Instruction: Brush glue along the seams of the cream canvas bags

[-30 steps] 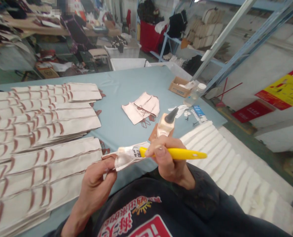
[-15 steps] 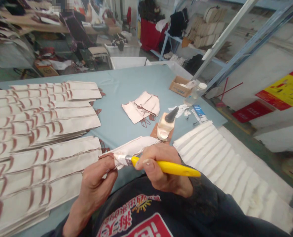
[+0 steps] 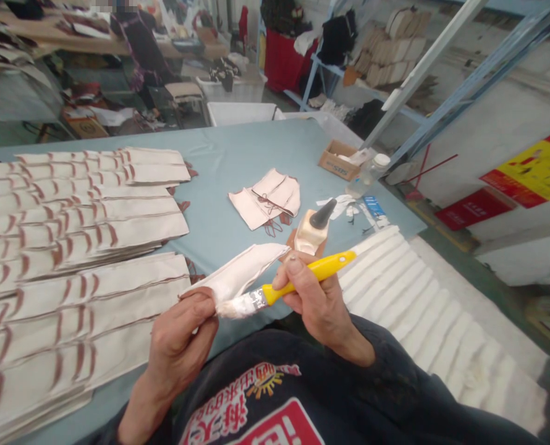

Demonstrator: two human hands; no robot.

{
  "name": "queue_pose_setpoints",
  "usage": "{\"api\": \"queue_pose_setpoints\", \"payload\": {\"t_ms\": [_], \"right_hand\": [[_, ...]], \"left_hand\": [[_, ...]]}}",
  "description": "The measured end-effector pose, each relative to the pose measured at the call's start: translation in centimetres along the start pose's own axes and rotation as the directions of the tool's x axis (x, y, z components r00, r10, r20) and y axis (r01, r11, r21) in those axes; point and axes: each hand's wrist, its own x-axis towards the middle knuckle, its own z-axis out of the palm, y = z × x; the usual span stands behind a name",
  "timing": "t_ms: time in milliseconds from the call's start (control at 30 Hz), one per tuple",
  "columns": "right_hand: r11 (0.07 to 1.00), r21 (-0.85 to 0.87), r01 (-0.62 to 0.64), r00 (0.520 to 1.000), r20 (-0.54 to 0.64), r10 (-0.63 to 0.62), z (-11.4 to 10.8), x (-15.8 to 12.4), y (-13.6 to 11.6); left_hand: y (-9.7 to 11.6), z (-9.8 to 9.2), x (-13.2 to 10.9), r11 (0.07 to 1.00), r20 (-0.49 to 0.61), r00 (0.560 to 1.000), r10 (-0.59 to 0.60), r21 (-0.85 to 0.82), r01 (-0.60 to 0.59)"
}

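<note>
My left hand (image 3: 185, 330) pinches the brown-edged end of a cream fabric piece (image 3: 251, 262), which stretches away to the right above the table. In my right hand (image 3: 314, 303) is a paintbrush (image 3: 319, 272) with a yellow handle, gripped between thumb and fingers. Its white-coated bristles touch the fabric close to my left fingertips. Just beyond my right hand stands a cream bottle (image 3: 309, 238) with a dark cone-shaped tip. Farther back, a cream pouch-like piece (image 3: 268, 198) with brown cords lies flat on the table.
Overlapping rows of cream, brown-trimmed pieces (image 3: 136, 278) cover the left of the blue-green table (image 3: 219, 148). White folded pads (image 3: 423, 309) line the right side. A cardboard box (image 3: 337, 161) and a clear jar (image 3: 372, 173) stand at the back right. A person (image 3: 138, 46) is in the background.
My right hand has turned the brush, so its handle now points up to the right and more bristle shows. The fabric piece has lifted and opened. My left hand has barely moved.
</note>
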Motion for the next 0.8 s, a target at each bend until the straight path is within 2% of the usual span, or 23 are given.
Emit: {"api": "queue_pose_setpoints", "payload": {"t_ms": [133, 367, 467, 633, 800], "right_hand": [[1.0, 0.016, 0.004, 1.0, 0.008, -0.004, 0.0, -0.1, -0.2], [0.996, -0.078, -0.031, 1.0, -0.004, 0.031, -0.4, 1.7, 0.7], [0.999, -0.033, -0.018, 0.999, -0.03, 0.017, -0.2, 2.2, 1.3], [0.997, 0.004, 0.08, 0.985, -0.155, -0.078, -1.2, 1.9, 1.7], [0.996, 0.036, 0.083, 0.992, -0.099, -0.079, -1.9, 1.4, 1.4]], "left_hand": [[0.3, 0.0, 0.3, 0.999, -0.006, 0.999, -0.033, -0.029, 0.033], [1.2, 0.6, 0.9, 0.999, 0.073, 0.997, -0.007, -0.045, 0.01], [1.4, 0.6, 0.7, 0.996, 0.092, 0.993, -0.076, -0.038, 0.079], [1.5, 0.2, -0.1, 0.971, 0.067, 0.974, -0.217, -0.088, 0.223], [1.6, 0.1, -0.5, 0.954, 0.071, 0.957, -0.281, -0.087, 0.286]]}}
